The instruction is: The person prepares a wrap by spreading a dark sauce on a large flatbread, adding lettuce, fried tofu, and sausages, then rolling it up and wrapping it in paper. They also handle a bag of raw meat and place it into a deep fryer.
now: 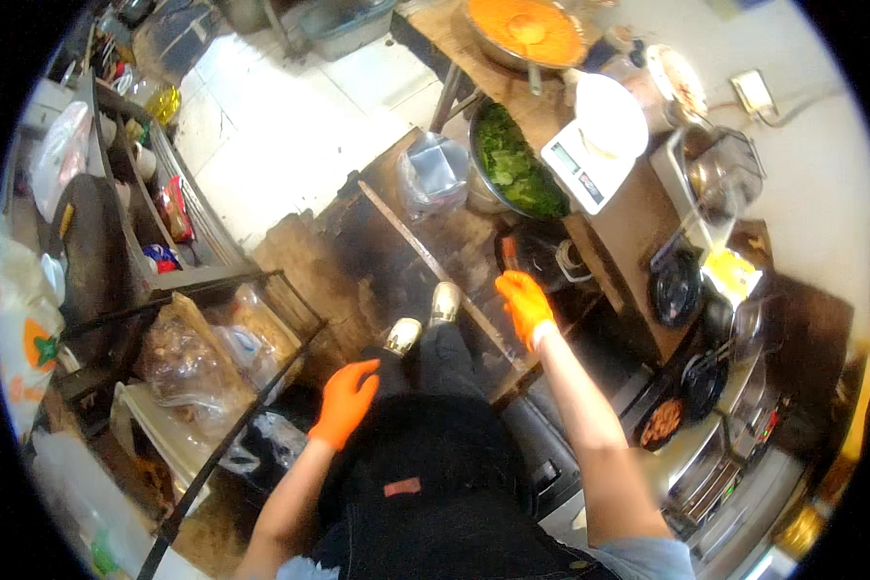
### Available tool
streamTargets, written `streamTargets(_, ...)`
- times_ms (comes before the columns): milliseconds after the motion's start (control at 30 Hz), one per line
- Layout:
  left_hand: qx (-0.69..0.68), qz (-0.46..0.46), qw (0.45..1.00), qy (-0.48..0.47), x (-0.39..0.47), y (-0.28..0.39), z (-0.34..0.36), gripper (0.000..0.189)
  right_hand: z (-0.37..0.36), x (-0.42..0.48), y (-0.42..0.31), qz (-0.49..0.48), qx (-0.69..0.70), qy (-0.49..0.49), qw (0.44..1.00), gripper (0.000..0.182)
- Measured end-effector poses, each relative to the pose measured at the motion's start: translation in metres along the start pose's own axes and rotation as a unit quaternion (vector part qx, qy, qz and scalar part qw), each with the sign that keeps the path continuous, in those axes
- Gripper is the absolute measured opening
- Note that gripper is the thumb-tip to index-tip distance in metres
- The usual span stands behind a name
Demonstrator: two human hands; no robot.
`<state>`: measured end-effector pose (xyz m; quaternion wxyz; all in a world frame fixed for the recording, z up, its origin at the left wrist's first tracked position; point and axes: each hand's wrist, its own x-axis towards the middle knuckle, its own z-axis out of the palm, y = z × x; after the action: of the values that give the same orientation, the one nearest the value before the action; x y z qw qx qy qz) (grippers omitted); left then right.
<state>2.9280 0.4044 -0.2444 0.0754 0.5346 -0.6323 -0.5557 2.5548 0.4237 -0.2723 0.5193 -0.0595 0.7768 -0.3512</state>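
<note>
My left hand (346, 403), in an orange glove, hangs beside the black apron (424, 449) with thumb and fingers apart and nothing in it. To the right of my legs, my right hand (525, 310), gloved the same way, reaches forward with loosely bent fingers and holds nothing that I can see. Just beyond it is a dark round vessel (533, 254) on a low level under the wooden table. A metal bowl of chopped greens (511, 159) sits farther ahead. Beside that bowl is a clear plastic bag (433, 177).
A white digital kitchen scale (576, 163) bears a white bowl near the table edge. Behind it stands a wide bowl of orange sauce (522, 32) with a ladle. Bagged food (196, 355) fills a black-framed rack at left. A wooden strip (435, 264) crosses the floor by my shoes.
</note>
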Motion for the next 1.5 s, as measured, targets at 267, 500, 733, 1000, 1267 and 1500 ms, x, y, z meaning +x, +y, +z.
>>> streamTargets(267,-0.160,-0.303,0.924,0.172,-0.069,-0.051,0.016,0.029,0.011,0.242,-0.037,-0.181,-0.278,0.259,0.907,0.039)
streamTargets(500,-0.188,-0.393,0.896,0.088,-0.078,-0.085,0.093,0.031,0.020,0.343,-0.067,-0.293,-0.476,0.229,0.797,0.031)
streamTargets(733,0.072,-0.212,0.972,0.067,-0.050,-0.072,0.104,0.028,0.038,0.387,-0.090,-0.266,-0.600,0.371,0.657,0.035)
streamTargets(1000,0.040,-0.232,0.969,0.075,-0.048,-0.067,0.103,0.025,0.016,0.336,-0.090,-0.307,-0.498,0.411,0.699,0.030)
streamTargets(1267,0.060,-0.186,0.979,0.064,-0.029,-0.049,0.097,0.025,0.007,0.330,-0.078,-0.316,-0.403,0.253,0.821,0.037)
streamTargets(1500,0.083,-0.224,0.970,0.036,-0.031,-0.055,0.091,0.025,0.018,0.382,-0.082,-0.288,-0.579,0.286,0.707,0.047)
